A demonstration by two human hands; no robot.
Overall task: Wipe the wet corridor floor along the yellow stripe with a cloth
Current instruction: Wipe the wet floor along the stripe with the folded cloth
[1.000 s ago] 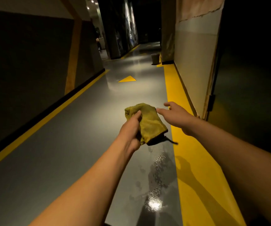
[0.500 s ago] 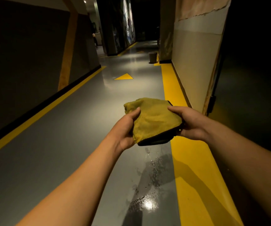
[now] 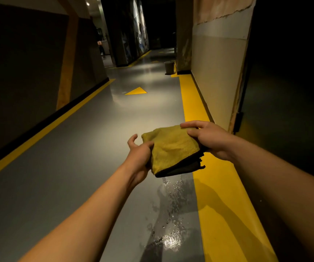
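Head view: both arms stretched fwd over grey corridor floor (image 3: 88,148). Folded yellow cloth (image 3: 173,148), dark underside, held in air between the hands, above wet patch (image 3: 169,214) glistening just left of yellow stripe (image 3: 218,195) along rt wall (image 3: 216,78). Right hand (image 3: 209,140) grips cloth's far/right edge, fingers curled over top. Left hand (image 3: 139,156) under cloth's left side w/ thumb against it, fingers loosely curled, apart from fabric; firm grip or not, can't tell. Yellow triangle marking (image 3: 136,91) further down floor; bucket (image 3: 169,67) near far end of stripe.
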